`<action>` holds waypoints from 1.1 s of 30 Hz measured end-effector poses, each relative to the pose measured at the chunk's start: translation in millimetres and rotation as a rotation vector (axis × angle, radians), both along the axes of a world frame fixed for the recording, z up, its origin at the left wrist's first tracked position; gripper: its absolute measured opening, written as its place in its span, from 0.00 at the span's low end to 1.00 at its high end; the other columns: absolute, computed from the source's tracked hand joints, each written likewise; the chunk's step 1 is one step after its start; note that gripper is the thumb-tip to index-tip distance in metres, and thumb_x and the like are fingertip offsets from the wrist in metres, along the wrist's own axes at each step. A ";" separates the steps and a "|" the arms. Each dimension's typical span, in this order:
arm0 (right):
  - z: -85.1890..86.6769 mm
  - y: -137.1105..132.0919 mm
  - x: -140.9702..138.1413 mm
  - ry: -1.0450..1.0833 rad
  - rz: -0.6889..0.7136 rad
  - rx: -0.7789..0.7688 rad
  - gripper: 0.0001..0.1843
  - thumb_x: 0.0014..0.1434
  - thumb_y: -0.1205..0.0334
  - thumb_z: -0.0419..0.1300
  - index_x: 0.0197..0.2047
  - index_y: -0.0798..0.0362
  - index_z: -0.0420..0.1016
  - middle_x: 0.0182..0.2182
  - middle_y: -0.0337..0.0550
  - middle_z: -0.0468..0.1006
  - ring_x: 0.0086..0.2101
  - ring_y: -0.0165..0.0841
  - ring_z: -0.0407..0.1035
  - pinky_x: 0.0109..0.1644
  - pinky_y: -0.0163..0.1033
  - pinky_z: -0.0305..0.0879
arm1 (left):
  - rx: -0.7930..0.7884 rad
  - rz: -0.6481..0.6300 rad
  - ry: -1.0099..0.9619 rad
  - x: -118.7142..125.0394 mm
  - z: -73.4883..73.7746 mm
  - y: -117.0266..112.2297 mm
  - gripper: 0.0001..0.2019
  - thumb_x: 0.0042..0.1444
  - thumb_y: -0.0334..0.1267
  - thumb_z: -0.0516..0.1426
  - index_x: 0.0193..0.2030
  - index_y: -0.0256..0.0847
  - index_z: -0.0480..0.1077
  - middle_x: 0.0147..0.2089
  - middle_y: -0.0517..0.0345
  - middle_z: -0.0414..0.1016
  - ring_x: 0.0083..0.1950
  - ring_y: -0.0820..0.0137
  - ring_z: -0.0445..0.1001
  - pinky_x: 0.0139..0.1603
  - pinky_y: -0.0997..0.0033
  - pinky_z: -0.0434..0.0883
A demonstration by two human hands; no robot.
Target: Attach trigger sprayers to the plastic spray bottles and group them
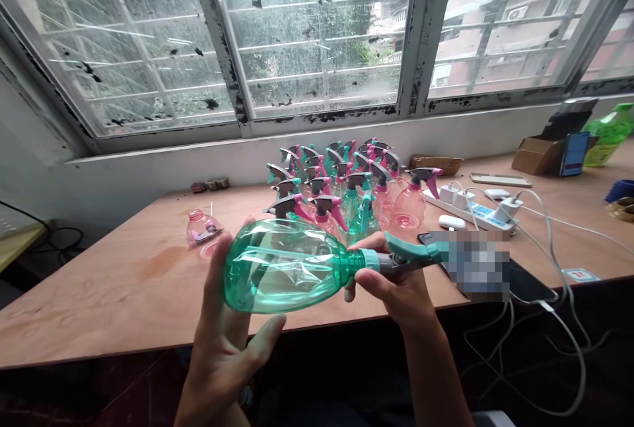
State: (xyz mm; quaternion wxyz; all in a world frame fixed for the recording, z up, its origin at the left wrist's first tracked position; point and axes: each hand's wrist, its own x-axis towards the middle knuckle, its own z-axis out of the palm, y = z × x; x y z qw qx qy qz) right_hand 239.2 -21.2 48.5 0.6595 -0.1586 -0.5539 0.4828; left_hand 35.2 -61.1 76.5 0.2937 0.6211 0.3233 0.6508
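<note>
A clear green spray bottle (pixel 292 268) lies sideways in the air above the table's front edge, its base to the left and its grey-and-teal trigger head (pixel 411 257) to the right. My left hand (pixel 232 341) cups the base, with fingers behind the bottle and the thumb held apart below it. Thumb and fingers of my right hand (pixel 391 288) close round the neck at the teal collar. Inside the bottle a thin tube runs lengthwise. Just beyond it stand several pink and green spray bottles (pixel 384 206) with trigger heads.
On the wooden table (pixel 99 288), a pink bottle without a trigger head (pixel 203 232) sits at left. At right are a power strip (pixel 480 210) with cables, a white case (pixel 452 222), a dark phone (pixel 528 282) and a cardboard box (pixel 537 155). Windows line the back.
</note>
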 end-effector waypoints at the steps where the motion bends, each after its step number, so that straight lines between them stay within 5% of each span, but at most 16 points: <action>1: -0.2 -0.3 0.5 -0.008 0.004 0.003 0.14 0.58 0.59 0.72 0.44 0.50 0.76 0.22 0.34 0.82 0.23 0.35 0.78 0.34 0.41 0.74 | -0.008 -0.018 0.000 -0.5 -0.9 1.4 0.45 0.57 0.38 0.67 0.75 0.64 0.47 0.76 0.58 0.55 0.75 0.50 0.55 0.70 0.45 0.63; 4: -1.0 -1.8 1.9 -0.031 0.003 -0.003 0.14 0.58 0.60 0.73 0.44 0.51 0.75 0.23 0.35 0.83 0.24 0.36 0.78 0.36 0.42 0.74 | 0.018 -0.061 0.049 -5.0 -2.9 9.2 0.44 0.56 0.49 0.67 0.76 0.55 0.50 0.76 0.52 0.56 0.74 0.45 0.57 0.68 0.47 0.68; 8: -2.1 -2.5 4.2 -0.043 -0.025 -0.006 0.15 0.57 0.59 0.73 0.44 0.51 0.75 0.24 0.36 0.83 0.24 0.36 0.78 0.35 0.43 0.74 | -0.017 -0.010 0.120 -8.3 -3.8 12.5 0.38 0.57 0.46 0.66 0.73 0.51 0.59 0.75 0.51 0.59 0.73 0.43 0.59 0.67 0.48 0.69; 13: -2.4 -0.9 6.2 -0.051 -0.032 0.014 0.14 0.59 0.56 0.72 0.44 0.50 0.74 0.23 0.35 0.82 0.26 0.37 0.79 0.41 0.46 0.74 | -0.081 0.014 0.091 -3.1 -4.9 3.9 0.43 0.58 0.37 0.66 0.74 0.65 0.50 0.77 0.59 0.53 0.75 0.49 0.56 0.71 0.44 0.60; 17: -2.6 0.0 5.1 -0.067 -0.022 0.014 0.15 0.58 0.58 0.73 0.43 0.51 0.74 0.24 0.36 0.82 0.25 0.37 0.79 0.34 0.43 0.74 | -0.072 -0.049 0.104 -5.0 -6.2 9.4 0.51 0.55 0.40 0.68 0.76 0.65 0.40 0.76 0.58 0.55 0.74 0.51 0.59 0.72 0.49 0.61; 20: -3.3 0.0 4.3 -0.095 -0.028 -0.003 0.15 0.57 0.59 0.73 0.43 0.51 0.74 0.25 0.37 0.82 0.26 0.37 0.79 0.32 0.41 0.74 | 0.012 0.005 0.083 -4.2 -3.7 15.0 0.43 0.56 0.48 0.67 0.75 0.53 0.53 0.74 0.52 0.60 0.73 0.49 0.61 0.70 0.55 0.66; 24: -3.4 -0.3 4.6 -0.124 -0.033 -0.027 0.14 0.57 0.59 0.73 0.42 0.51 0.74 0.26 0.38 0.82 0.27 0.37 0.79 0.30 0.40 0.75 | -0.065 0.195 0.074 1.7 0.4 14.8 0.32 0.57 0.45 0.67 0.67 0.46 0.67 0.70 0.49 0.67 0.71 0.46 0.64 0.66 0.54 0.71; 29: -1.6 0.6 4.0 -0.117 -0.043 -0.036 0.13 0.57 0.60 0.73 0.42 0.51 0.75 0.26 0.37 0.81 0.26 0.36 0.79 0.31 0.40 0.76 | -0.031 0.149 0.096 0.2 -2.9 13.8 0.37 0.58 0.38 0.66 0.72 0.58 0.58 0.71 0.55 0.65 0.72 0.52 0.63 0.68 0.53 0.68; 33: -0.3 0.2 2.6 -0.129 -0.061 -0.023 0.13 0.57 0.60 0.73 0.42 0.51 0.75 0.26 0.37 0.81 0.26 0.36 0.79 0.31 0.39 0.76 | -0.040 0.054 0.105 -8.1 -6.7 16.2 0.43 0.54 0.39 0.69 0.73 0.55 0.55 0.73 0.52 0.61 0.74 0.50 0.58 0.72 0.50 0.61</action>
